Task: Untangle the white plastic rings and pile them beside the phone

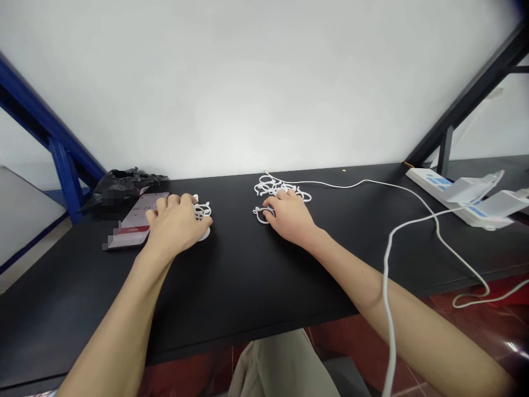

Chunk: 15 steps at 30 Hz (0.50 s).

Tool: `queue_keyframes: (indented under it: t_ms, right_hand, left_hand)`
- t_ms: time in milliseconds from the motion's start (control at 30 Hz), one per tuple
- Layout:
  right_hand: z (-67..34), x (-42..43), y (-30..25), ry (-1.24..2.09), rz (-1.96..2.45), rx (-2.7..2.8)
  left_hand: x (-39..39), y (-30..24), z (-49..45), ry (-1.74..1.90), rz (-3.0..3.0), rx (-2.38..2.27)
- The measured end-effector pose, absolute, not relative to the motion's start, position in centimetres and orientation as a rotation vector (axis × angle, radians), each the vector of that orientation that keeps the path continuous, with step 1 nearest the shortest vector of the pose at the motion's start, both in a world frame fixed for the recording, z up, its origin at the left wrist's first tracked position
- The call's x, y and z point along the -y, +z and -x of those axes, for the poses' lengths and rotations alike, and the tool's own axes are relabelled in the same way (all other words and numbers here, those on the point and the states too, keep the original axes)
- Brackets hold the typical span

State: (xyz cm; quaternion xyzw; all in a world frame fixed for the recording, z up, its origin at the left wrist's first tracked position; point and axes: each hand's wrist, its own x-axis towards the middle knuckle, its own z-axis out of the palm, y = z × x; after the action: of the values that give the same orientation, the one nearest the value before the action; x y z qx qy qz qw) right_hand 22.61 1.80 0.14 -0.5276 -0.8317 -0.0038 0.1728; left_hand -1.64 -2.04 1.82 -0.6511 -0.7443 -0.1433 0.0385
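White plastic rings with small knobs at their ends, like shower curtain rings, lie in two groups on the black table. My left hand (176, 220) rests palm down over the left group of rings (202, 209), fingers spread and thumb apart; it partly hides them. At the near edge of the right-hand pile of rings (264, 184) is my right hand (289, 215), its fingers curled. Thumb and index finger close on a single white ring (259, 216), whose loop shows left of the fingertips. The rest of that pile is partly behind the knuckles.
A phone (138, 220) showing a timer lies left of my left hand, before a crumpled black plastic bag (124, 184). White packages (454, 193) lie at the right. A white cable (386, 264) crosses over my right forearm. A white wall stands behind the table (231, 286).
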Motion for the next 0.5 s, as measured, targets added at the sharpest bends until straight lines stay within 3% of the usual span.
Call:
queue_keyframes:
  t_ms: [233, 500]
  right_hand:
    - [-22.0, -1.5, 0.6, 0.007, 1.324, 2.208]
    - [-20.5, -0.2, 1.5, 0.724, 0.986, 1.812]
  left_hand:
    - [2.3, 2.0, -1.3, -0.801, 2.097, 2.079]
    - [3.4, 1.9, -4.5, -1.068, 2.677, 1.824]
